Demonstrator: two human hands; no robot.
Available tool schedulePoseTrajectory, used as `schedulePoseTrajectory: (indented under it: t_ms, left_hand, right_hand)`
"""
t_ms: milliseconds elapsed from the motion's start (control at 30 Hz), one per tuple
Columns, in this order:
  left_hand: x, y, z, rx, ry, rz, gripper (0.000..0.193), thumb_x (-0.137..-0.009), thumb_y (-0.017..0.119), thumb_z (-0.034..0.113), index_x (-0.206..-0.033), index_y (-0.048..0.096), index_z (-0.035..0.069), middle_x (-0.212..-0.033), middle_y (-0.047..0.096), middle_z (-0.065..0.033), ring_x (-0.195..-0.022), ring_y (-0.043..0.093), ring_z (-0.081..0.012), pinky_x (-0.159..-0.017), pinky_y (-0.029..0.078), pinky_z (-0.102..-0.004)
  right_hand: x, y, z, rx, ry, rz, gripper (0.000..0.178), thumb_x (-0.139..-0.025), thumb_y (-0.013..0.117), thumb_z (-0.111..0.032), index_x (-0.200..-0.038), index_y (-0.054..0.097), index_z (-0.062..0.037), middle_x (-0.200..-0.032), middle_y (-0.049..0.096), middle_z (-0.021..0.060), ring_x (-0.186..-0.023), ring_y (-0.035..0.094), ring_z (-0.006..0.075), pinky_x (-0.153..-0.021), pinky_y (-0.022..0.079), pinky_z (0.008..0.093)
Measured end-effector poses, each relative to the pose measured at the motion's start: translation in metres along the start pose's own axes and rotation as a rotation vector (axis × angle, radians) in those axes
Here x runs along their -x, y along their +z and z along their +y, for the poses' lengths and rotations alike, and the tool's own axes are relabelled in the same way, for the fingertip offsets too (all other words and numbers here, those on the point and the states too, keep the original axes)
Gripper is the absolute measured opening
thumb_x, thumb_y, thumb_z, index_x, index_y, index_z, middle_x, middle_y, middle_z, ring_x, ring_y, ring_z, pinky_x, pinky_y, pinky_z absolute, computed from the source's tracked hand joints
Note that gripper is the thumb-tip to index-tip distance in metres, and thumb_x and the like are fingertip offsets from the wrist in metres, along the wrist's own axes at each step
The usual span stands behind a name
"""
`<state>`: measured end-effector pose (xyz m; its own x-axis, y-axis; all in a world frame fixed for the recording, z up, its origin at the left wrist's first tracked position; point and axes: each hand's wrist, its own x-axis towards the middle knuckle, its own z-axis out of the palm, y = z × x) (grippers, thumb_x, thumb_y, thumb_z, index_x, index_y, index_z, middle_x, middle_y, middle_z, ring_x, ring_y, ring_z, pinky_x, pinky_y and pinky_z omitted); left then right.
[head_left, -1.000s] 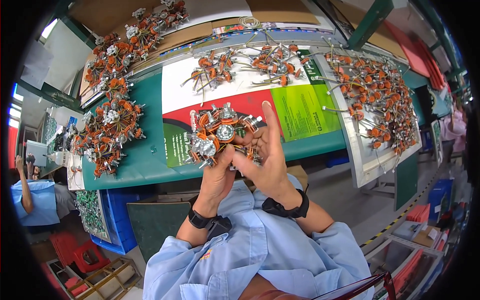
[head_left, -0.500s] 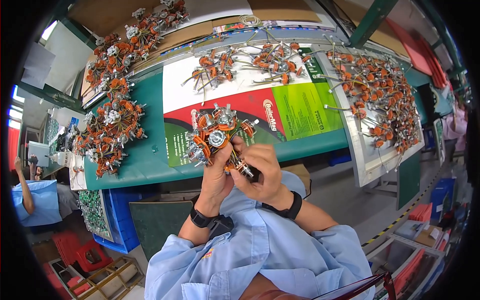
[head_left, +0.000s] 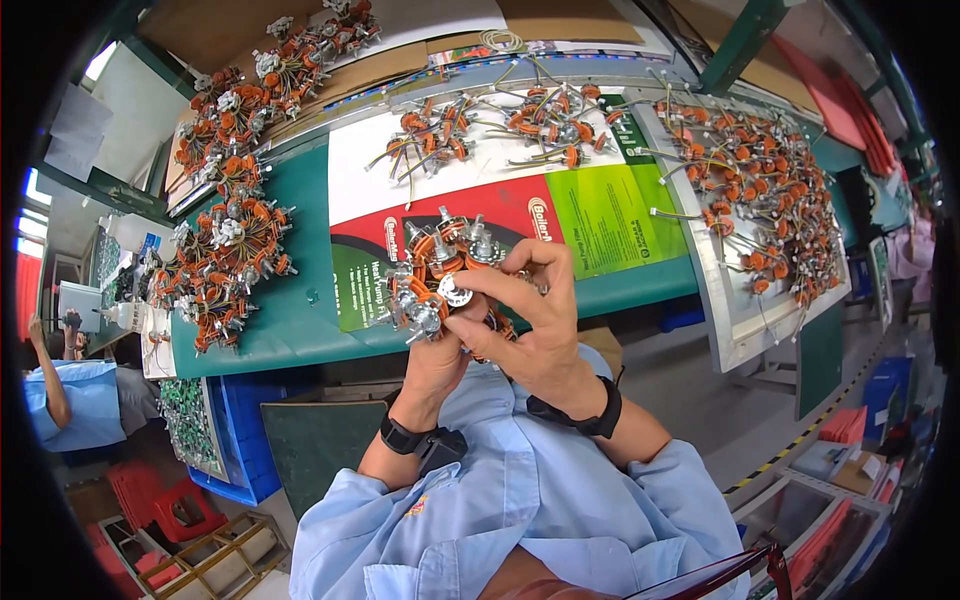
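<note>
A bunch of wired potentiometers [head_left: 440, 250], orange-bodied with silver shafts, is gripped in my left hand [head_left: 434, 368] above the bench's near edge. Most of that hand's fingers are hidden under the bunch. My right hand [head_left: 540, 325] arches over the bunch's right side. Its thumb and forefinger close around a potentiometer [head_left: 455, 291] whose round silver face points up. Beneath the bunch lies a printed red, green and white cardboard sheet [head_left: 610, 230]. Two loose groups of wired potentiometers [head_left: 432, 138] rest on the sheet's white part.
Tied potentiometer bunches [head_left: 225, 260] pile up along the bench's left side. At the right, a white-framed tray [head_left: 715, 300] holds many loose ones. The green bench top [head_left: 330, 350] ends just before me. A co-worker in blue [head_left: 85, 400] sits at far left.
My right hand has moved up from the wires below the bunch onto its top and right side. The bunch has shifted slightly right in my left hand.
</note>
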<state>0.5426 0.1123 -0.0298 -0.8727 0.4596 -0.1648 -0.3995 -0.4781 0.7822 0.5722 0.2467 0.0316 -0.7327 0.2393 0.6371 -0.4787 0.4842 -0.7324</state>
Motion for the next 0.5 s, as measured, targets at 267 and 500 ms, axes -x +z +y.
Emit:
schedulePoseTrajectory:
  t_ms: [267, 500]
  left_hand:
    - [0.002, 0.006, 0.009, -0.006, 0.035, -0.07, 0.051, -0.088, 0.07, 0.022, -0.13, 0.048, 0.003, -0.118, 0.06, -0.0085, -0.108, 0.06, -0.0195, -0.09, 0.052, -0.0344]
    - [-0.001, 0.0, 0.004, -0.002, 0.07, -0.056, 0.059, -0.089, 0.063, 0.044, -0.128, 0.047, 0.003, -0.117, 0.06, -0.0073, -0.104, 0.061, -0.0172, -0.089, 0.052, -0.0342]
  right_hand:
    - [0.011, -0.009, 0.012, -0.289, 0.181, -0.105, 0.031, -0.081, 0.072, -0.003, -0.111, 0.063, -0.0025, -0.107, 0.045, 0.0076, -0.095, 0.048, 0.0145, -0.082, 0.042, 0.0266]
    - [0.017, -0.011, 0.021, -0.226, -0.114, -0.097, 0.032, -0.079, 0.067, 0.003, -0.107, 0.053, -0.001, -0.109, 0.054, 0.0151, -0.1, 0.055, 0.0222, -0.09, 0.045, 0.0332]
